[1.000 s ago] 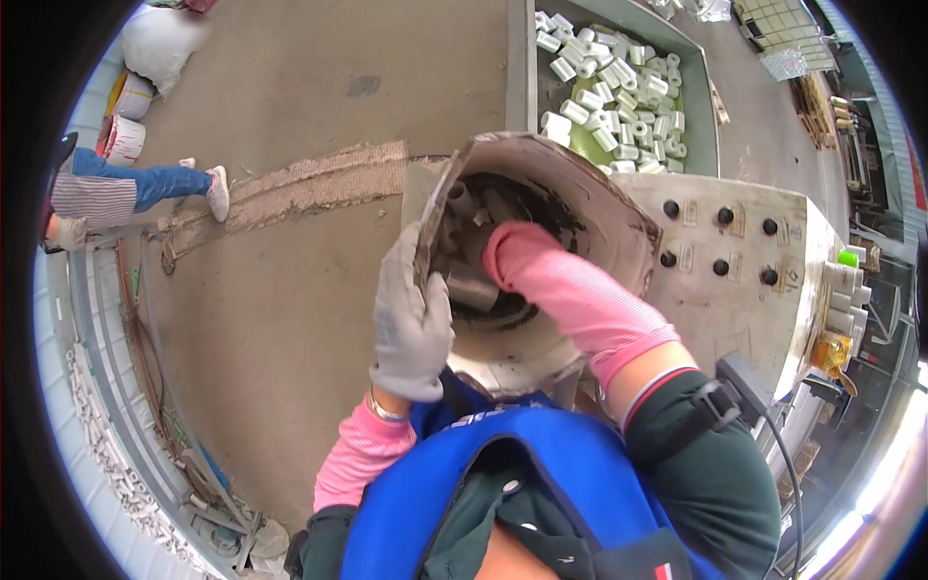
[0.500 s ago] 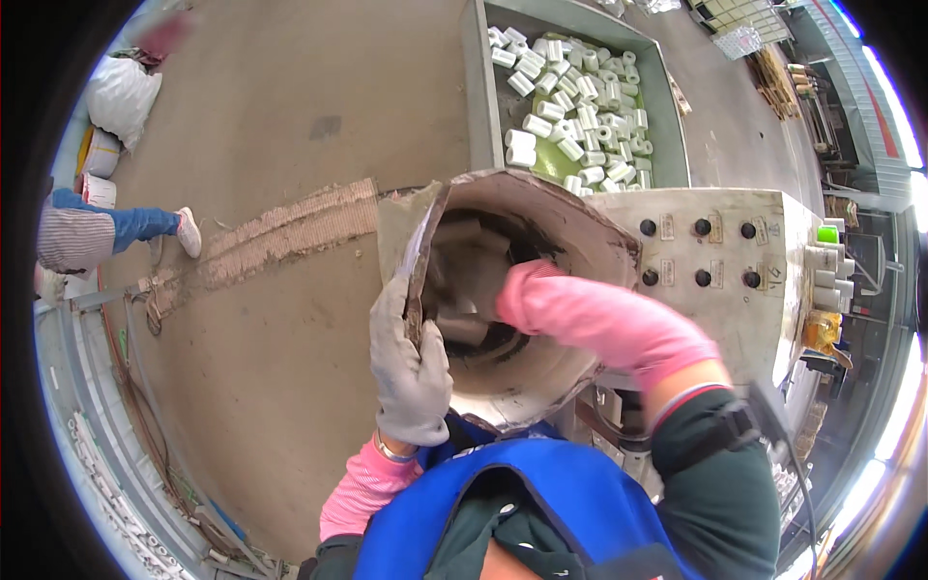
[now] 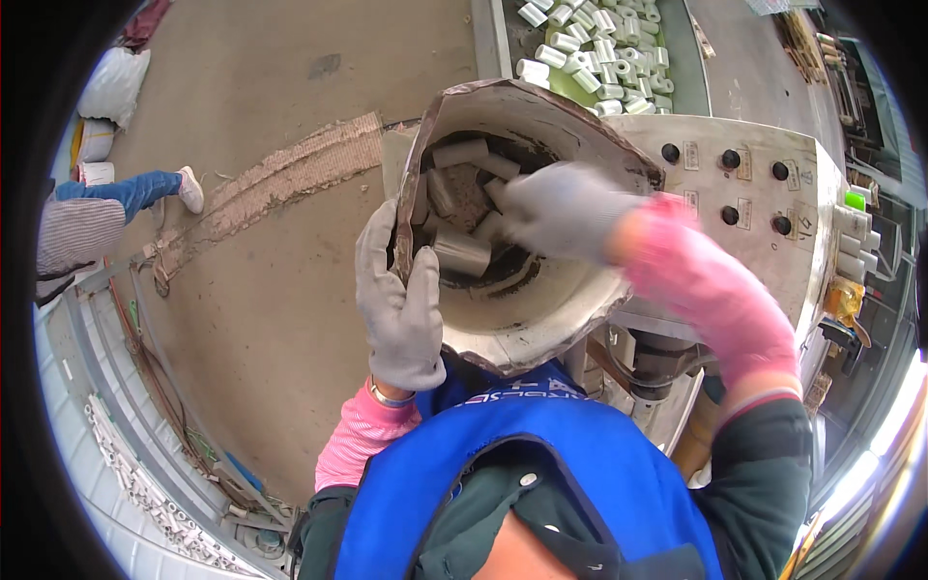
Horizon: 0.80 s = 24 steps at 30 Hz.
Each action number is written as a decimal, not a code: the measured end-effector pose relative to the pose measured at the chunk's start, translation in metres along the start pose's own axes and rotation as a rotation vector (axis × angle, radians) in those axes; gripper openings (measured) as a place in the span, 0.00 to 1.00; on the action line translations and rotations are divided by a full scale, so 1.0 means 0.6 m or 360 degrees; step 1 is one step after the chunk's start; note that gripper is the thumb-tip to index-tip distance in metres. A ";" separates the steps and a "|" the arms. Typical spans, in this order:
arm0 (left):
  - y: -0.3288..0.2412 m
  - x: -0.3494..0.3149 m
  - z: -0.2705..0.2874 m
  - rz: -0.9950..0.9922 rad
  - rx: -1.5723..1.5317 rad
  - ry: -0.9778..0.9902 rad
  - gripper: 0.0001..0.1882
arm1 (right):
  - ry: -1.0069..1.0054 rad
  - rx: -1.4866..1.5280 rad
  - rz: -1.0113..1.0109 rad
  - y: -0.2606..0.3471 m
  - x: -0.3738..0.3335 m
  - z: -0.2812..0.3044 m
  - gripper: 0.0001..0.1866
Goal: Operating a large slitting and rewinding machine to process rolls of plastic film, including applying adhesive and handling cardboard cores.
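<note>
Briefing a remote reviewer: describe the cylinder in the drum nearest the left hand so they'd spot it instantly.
Find the open drum left of the panel with black knobs. The left hand holds its left edge; inside, just right of that hand, lies a grey cylinder. It looks thicker than the other cylinders there and lies lowest in the picture.

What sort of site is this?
Probably a factory or workshop: a panel with round black knobs, an open-topped container with cylindrical pieces inside, and a large bin of pale, roll-like pieces.
</note>
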<state>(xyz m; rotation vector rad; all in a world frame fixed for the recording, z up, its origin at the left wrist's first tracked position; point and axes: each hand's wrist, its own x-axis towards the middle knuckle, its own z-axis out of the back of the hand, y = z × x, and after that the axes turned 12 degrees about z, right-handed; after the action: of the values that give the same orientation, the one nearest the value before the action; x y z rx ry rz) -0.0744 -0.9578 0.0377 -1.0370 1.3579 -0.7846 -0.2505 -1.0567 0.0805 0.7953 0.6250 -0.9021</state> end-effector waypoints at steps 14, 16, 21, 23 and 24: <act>0.009 0.008 -0.014 -0.0176 0.0134 0.0018 0.26 | -0.0178 0.0442 -0.0207 -0.131 0.366 -0.248 0.26; 0.000 0.011 -0.020 -0.0178 0.0256 0.0001 0.25 | -0.0175 0.0707 -0.0166 -0.104 0.282 -0.159 0.26; -0.030 0.000 -0.028 0.0068 -0.0027 0.0060 0.23 | 0.0259 0.1060 -0.0453 -0.038 0.044 -0.003 0.28; 0.001 0.008 -0.027 -0.0102 -0.0104 0.0045 0.23 | -0.0145 0.1411 0.0075 -0.022 -0.056 -0.019 0.24; 0.009 0.006 -0.023 -0.0248 -0.0169 0.0029 0.22 | -0.0147 0.1592 0.0229 -0.012 -0.101 -0.027 0.27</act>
<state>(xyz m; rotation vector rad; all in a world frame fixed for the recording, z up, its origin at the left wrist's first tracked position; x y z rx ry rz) -0.0885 -0.9608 0.0322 -1.2334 1.3576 -0.8454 -0.2881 -1.0197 0.1148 1.6505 -0.0169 -1.1042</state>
